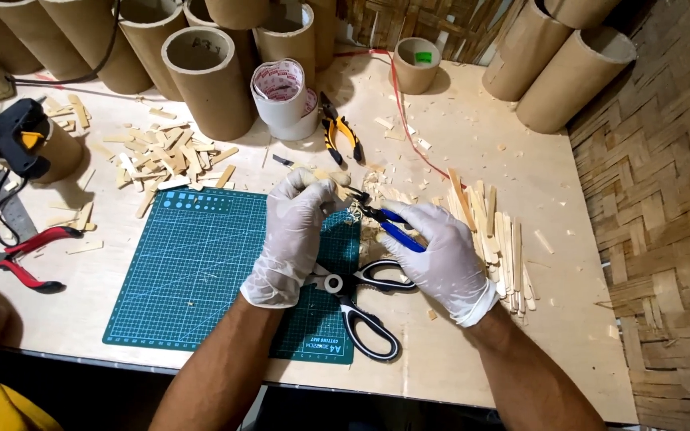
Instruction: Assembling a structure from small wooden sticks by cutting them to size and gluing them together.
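One stick piece point(335, 177) between left-hand fingers point(313, 185)

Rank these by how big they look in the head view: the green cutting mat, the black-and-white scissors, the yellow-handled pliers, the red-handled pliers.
1. Green cutting mat, clearly largest.
2. Black-and-white scissors, partly hidden under both gloved hands.
3. Red-handled pliers and yellow-handled pliers: they look about alike, and the yellow pair lies farther from the camera, so I won't rank them.

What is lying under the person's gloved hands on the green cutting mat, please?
Black-and-white scissors lie on the green cutting mat, partly under the left hand and right hand. Their blades are covered by the left hand.
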